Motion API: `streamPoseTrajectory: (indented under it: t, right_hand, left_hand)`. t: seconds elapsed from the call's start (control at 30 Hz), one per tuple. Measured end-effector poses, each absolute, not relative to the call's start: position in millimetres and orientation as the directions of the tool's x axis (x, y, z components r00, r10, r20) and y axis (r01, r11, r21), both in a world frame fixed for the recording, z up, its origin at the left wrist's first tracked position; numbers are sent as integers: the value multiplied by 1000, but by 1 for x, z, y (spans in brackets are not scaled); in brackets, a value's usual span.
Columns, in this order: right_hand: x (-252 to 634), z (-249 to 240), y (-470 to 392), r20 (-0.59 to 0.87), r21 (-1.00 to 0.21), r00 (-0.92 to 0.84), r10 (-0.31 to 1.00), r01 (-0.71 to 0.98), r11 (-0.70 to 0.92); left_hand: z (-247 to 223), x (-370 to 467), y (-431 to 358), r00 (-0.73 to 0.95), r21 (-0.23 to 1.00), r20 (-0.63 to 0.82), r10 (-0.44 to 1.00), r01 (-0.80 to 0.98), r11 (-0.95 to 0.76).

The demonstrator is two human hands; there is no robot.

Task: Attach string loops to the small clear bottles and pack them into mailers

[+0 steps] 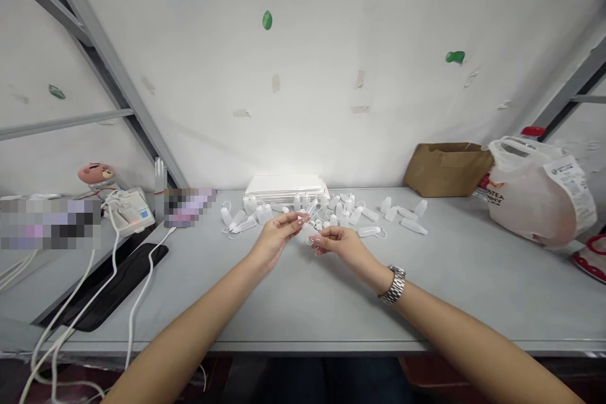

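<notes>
My left hand [277, 238] is closed in a pinch, fingertips on a small translucent plastic squeeze bottle [311, 207]. Just to its right, my right hand [341, 249] pinches a thin white ring strap [309, 241], which looks like part of a cap. Fingers partly cover both pieces, so I cannot tell whether they are joined. Behind the hands, several similar white bottles lie or stand scattered on the grey table [284, 309], some with ring straps, such as a lying bottle [368, 231] and one at the far right [413, 226].
A stack of white boxes or sheets [284, 186] sits against the wall. To the right are a brown paper bag [442, 170] and a white plastic bag [530, 196]. On the left lie a power strip [130, 211], white cables [113, 246] and a black flat object [118, 284].
</notes>
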State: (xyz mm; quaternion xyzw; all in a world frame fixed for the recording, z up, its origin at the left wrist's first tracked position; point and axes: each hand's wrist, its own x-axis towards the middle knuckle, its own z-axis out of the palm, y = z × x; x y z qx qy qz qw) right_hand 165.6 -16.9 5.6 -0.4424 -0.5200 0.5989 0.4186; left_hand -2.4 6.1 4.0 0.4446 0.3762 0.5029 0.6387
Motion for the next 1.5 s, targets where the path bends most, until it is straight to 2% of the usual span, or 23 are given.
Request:
streamPoseTrajectory:
  t: [0.1,0.27,0.37,0.47,0.63,0.83,1.03,1.17,1.3,1.5]
  right_hand:
    - [166,2,-17,-111,-985,-273,956,-101,-143]
    - [170,-1,-19,-117,-915,-430,895,-304,-266]
    - [171,2,-20,-116,-879,-491,864,-354,-319]
    - [170,4,-20,-95,-879,-510,855,-360,-313]
    - [169,3,-20,-105,-889,-471,876,-350,-295]
    - [168,-2,-19,-133,-886,-434,891,-351,-303]
    - [168,-1,-18,-100,-933,-371,923,-287,-217]
    - [168,-1,-19,-114,-935,-378,919,-272,-228]
    - [168,-1,-21,-132,-908,-423,897,-310,-280]
    - [170,2,-18,-231,-809,-545,806,-353,-471]
  left_hand:
    - [0,1,6,219,934,3,976,-350,76]
    - [-2,0,8,258,882,-12,966,-452,131]
    - [0,-1,7,247,881,9,969,-460,109]
    - [4,0,5,221,892,23,975,-445,80]
    - [8,-2,3,229,900,-39,973,-416,134]
    - [5,-2,4,181,919,34,983,-391,40]
    - [0,-1,5,206,921,-43,978,-372,118]
    - [-2,1,4,182,955,-29,983,-284,81]
    - [-1,1,3,133,973,31,991,-230,1]
    - [4,2,0,132,972,66,989,-233,-33]
